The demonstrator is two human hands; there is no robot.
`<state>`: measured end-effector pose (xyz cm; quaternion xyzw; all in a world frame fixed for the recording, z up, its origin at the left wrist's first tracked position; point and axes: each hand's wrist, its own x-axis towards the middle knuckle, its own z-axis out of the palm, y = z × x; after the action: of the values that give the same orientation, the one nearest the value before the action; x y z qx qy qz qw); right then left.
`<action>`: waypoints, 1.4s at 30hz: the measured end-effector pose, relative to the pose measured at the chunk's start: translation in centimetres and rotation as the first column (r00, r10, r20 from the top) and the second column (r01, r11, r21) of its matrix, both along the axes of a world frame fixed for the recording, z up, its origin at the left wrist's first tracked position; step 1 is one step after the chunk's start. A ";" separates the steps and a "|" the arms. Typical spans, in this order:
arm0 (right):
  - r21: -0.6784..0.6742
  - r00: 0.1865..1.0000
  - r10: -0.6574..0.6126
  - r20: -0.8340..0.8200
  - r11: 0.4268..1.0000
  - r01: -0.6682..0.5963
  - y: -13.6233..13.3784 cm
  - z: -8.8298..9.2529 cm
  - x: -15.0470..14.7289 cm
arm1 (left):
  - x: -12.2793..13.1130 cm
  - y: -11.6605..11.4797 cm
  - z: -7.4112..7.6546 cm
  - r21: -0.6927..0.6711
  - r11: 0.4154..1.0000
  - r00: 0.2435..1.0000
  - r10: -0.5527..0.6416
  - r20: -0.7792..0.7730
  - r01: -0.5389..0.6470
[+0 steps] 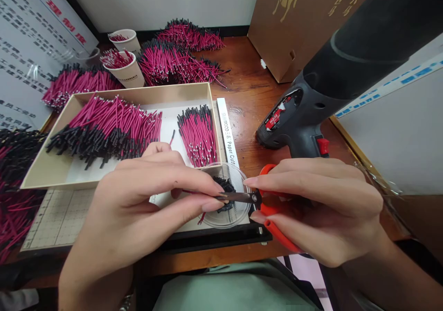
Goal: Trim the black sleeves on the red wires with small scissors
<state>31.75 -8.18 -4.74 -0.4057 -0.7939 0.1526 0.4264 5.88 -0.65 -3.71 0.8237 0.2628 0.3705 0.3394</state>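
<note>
My left hand (162,186) pinches a thin red wire between thumb and forefinger; most of the wire is hidden by the fingers. In my right hand (318,205) are small scissors (242,197) with orange-red handles, gripped by the fingers. Their dark blades reach left to my left fingertips. Below the blades lies a round clear plastic dish (242,214) holding small black bits (224,182). Beyond my left hand, a cream box (187,92) contains red wires with black ends, in a large heap (114,122) and a smaller bundle (199,135).
Two paper cups (129,71) with wires stand behind the box, beside wire piles (166,59). A black heat gun (311,94) leans in from the right. A brown carton (287,25) stands behind. The paper cutter (226,131) lies under the box and dish.
</note>
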 end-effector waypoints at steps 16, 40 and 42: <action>-0.003 1.000 -0.005 0.019 1.000 0.005 -0.1 0.0 0.3 | -0.2 0.0 -0.1 0.042 0.999 1.000 -0.028 0.004 0.027; 0.021 0.998 0.025 0.059 0.999 -0.026 -0.1 0.1 0.4 | -0.1 0.0 0.2 0.006 1.000 1.000 0.001 0.021 -0.001; 0.031 0.998 0.006 0.056 0.999 -0.008 -0.1 0.1 0.3 | 0.0 -0.3 0.2 0.004 1.000 0.999 0.003 0.033 -0.003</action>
<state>32.08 -8.29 -4.67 -0.4004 -0.8092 0.1303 0.4098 5.90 -0.95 -3.51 0.8179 0.2577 0.3850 0.3412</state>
